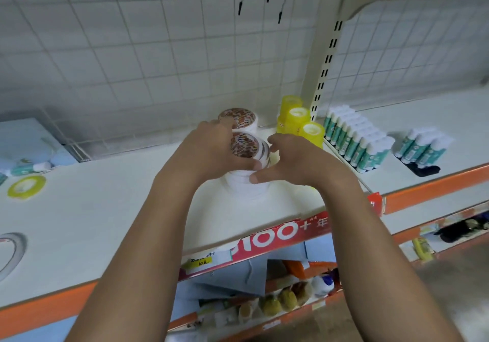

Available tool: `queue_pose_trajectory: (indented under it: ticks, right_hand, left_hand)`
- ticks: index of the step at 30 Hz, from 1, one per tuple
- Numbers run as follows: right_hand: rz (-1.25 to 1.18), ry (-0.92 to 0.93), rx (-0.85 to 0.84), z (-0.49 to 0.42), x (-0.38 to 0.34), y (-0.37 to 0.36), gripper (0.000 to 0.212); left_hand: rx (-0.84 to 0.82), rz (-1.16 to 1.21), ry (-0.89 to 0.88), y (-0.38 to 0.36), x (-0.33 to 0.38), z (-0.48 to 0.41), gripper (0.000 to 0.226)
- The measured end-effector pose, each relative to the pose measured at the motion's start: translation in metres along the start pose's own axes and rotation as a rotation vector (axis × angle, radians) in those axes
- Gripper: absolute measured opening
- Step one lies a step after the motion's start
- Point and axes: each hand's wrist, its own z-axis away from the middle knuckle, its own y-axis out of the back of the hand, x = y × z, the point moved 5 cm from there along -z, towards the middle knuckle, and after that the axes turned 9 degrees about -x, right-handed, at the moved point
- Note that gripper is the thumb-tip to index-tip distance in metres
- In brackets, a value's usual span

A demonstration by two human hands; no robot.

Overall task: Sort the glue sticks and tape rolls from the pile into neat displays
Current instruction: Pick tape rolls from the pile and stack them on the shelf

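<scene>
the shelf board (105, 209) looks like painted metal, cream, smooth and matt. behind it the wire grid (132, 50) is thin metal rod with a white coating, and the slotted upright (317, 58) has the same dull painted finish. the white tape stack (244, 183) looks matt and papery at its sides, with a printed, slightly shiny label on top. the yellow tape rolls (299, 119) are translucent glossy plastic film (the loose yellow roll (25, 186) shines the same way). the glue sticks (357, 140) are smooth plastic tubes with white caps and printed wraps. the red banner (277, 233) is glossy; paper or plastic, i cannot tell.
</scene>
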Motion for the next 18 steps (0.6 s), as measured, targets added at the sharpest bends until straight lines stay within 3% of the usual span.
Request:
queue_pose_trajectory:
  ticks: [3,6,8,15,18]
  right_hand:
    - [-0.029,0.033,-0.003,-0.005,0.000,-0.005,0.064]
    - [-0.004,0.017,-0.009,-0.010,0.000,-0.005,0.064]
    - [0.016,0.007,-0.030,-0.013,0.000,-0.004,0.062]
    - [0.032,0.013,-0.030,-0.020,0.000,0.003,0.058]
    - [0.007,0.019,-0.017,-0.019,0.002,0.002,0.061]
  left_hand:
    - [-0.051,0.054,0.027,0.002,-0.014,0.003,0.097]
    - [-0.127,0.075,0.053,-0.003,-0.025,0.006,0.059]
    - [-0.105,0.084,0.059,-0.005,-0.027,0.005,0.049]
    - [-0.068,0.000,0.089,-0.009,-0.018,-0.009,0.069]
    - [-0.062,0.070,0.043,-0.013,-0.020,-0.007,0.053]
